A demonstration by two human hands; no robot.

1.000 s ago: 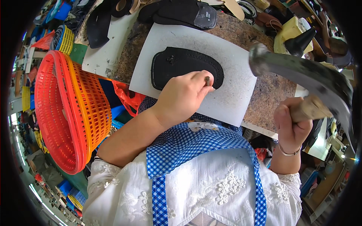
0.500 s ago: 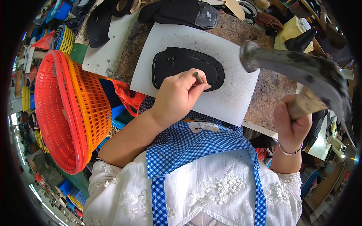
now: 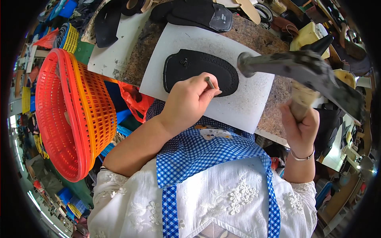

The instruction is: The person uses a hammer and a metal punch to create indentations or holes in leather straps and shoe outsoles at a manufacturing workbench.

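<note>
A black shoe-upper-shaped piece (image 3: pixel 194 65) with a row of small holes along its curved edge lies flat on a white sheet (image 3: pixel 248 101). Over its near right edge, my left hand (image 3: pixel 185 101) pinches a short metal punch (image 3: pixel 209 82), tilted, its lower tip hidden by the fingers. My right hand (image 3: pixel 302 129) grips the wooden handle of a hammer (image 3: pixel 274 65), raised to the right. The hammer's round striking face is up and to the right of the punch, apart from it.
The sheet rests on a speckled worktable (image 3: pixel 274 37). Black shoe pieces (image 3: pixel 194 16) lie at its far edge. Stacked red and orange plastic baskets (image 3: pixel 93 115) stand at the left, beside a red plastic bag (image 3: pixel 135 101). A yellow container (image 3: pixel 309 35) is at the far right.
My right hand has swung the hammer leftward, so its striking face is closer to the punch. My left hand still pinches the punch at the same part of the black piece.
</note>
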